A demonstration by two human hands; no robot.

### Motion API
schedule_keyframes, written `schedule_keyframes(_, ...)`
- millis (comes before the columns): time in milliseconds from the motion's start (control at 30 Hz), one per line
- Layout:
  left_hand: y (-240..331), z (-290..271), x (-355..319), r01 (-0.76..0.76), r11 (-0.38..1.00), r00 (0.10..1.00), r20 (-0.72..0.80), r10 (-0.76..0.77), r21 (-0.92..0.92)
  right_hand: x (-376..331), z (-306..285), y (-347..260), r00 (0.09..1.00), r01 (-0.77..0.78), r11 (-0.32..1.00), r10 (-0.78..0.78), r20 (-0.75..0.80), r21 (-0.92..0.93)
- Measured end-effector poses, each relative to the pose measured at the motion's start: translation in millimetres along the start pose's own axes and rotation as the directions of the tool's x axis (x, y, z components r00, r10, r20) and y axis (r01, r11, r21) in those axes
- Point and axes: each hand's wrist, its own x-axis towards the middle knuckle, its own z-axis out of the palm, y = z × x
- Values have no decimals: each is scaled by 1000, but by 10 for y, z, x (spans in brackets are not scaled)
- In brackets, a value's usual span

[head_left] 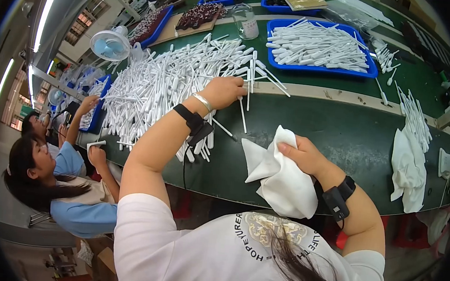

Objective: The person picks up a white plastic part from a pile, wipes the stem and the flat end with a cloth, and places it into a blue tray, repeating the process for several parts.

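Gripping crumpled wht cloth (290, 190) w/ R hand (304, 155); L hand (223, 93) at slim wht sticks (169, 78) w/ thicker ends, heaped on dk green surface (363, 133), can't tell its grip

I'm getting bright light here; ceiling tubes (49, 8) are glaring white at upper left. Sticks (161, 77) and held cloth (291, 190) are reading very bright. Bench (365, 143) is giving a dull sheen; space below is sitting darker. Fisheye is bending straight edges, corners are going black. Far-left background is looking soft.
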Motion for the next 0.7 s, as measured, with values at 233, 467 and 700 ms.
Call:
schedule_keyframes(233,37,-224,-119,191,981,974,132,-186,-28,-8,-39,-30,1000,-17,997,16,17,70)
schedule_keyframes(467,719,-504,-353,369,185,860,259,-440,-911,4,-116,-15,998,-68,934,59,37,351)
schedule_keyframes(700,1427,-153,-262,173,-417,886,326,-330,-892,-24,-107,-89,996,-83,942,75,37,324)
